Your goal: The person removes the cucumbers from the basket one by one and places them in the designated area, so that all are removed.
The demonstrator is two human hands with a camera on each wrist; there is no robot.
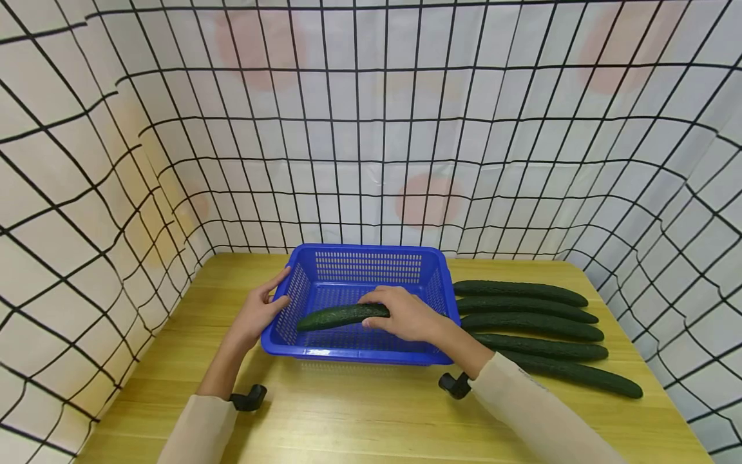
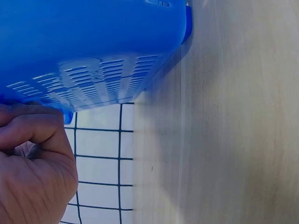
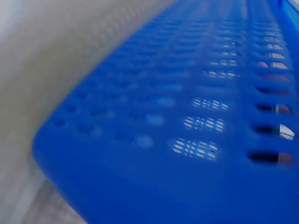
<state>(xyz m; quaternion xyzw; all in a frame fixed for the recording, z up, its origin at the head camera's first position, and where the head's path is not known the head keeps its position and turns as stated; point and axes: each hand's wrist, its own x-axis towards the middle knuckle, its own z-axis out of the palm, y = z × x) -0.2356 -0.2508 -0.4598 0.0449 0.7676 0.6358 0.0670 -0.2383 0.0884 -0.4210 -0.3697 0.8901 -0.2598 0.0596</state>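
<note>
A blue slotted plastic basket (image 1: 365,355) stands on the table, its mouth facing up. My left hand (image 1: 257,314) grips its left rim, thumb over the inner side. From the left wrist, that hand (image 2: 39,163) shows curled fingers right at the rim, beside the basket's slotted wall (image 2: 107,44). Inside the basket's outline, my right hand (image 1: 408,314) holds a dark green cucumber (image 1: 330,318) by its right end, the free end pointing left. In the right wrist view the basket's wall (image 3: 140,182) fills most of the picture and hides the cucumber; only bits of skin show through the slots.
Several cucumbers (image 1: 533,327) lie side by side right of the basket, partly under the right forearm. A black wire grid (image 1: 382,161) before white sheeting closes off the back and both sides of the wooden table (image 1: 348,422).
</note>
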